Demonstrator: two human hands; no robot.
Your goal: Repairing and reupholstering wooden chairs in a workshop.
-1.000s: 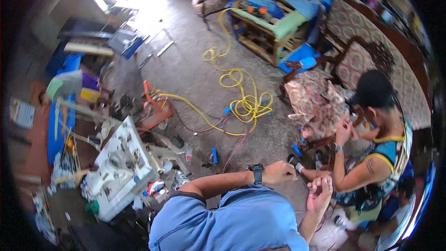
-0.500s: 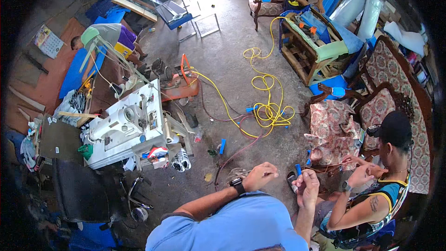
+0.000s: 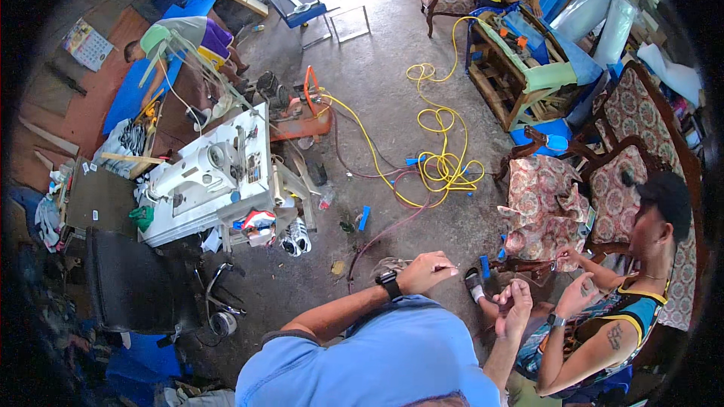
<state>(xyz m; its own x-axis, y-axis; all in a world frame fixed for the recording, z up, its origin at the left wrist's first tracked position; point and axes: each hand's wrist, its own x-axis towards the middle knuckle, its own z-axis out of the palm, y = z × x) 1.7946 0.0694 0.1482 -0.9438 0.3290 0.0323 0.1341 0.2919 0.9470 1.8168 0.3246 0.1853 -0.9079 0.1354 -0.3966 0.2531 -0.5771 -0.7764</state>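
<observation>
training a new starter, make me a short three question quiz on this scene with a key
1. On which side is the camera wearer's dark watch worn?
2. True or false: the wearer's right hand is gripping a yellow hose.
3. What stands on the white tabletop?
a) a television
b) a sewing machine
c) a potted plant

Key:
1. The left, just behind the left hand.
2. False; the yellow hose lies on the floor, apart from that hand.
3. b, a white sewing machine.

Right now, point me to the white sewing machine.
In the head view, the white sewing machine is at left on a white tabletop, above the black chair in the picture.
</observation>
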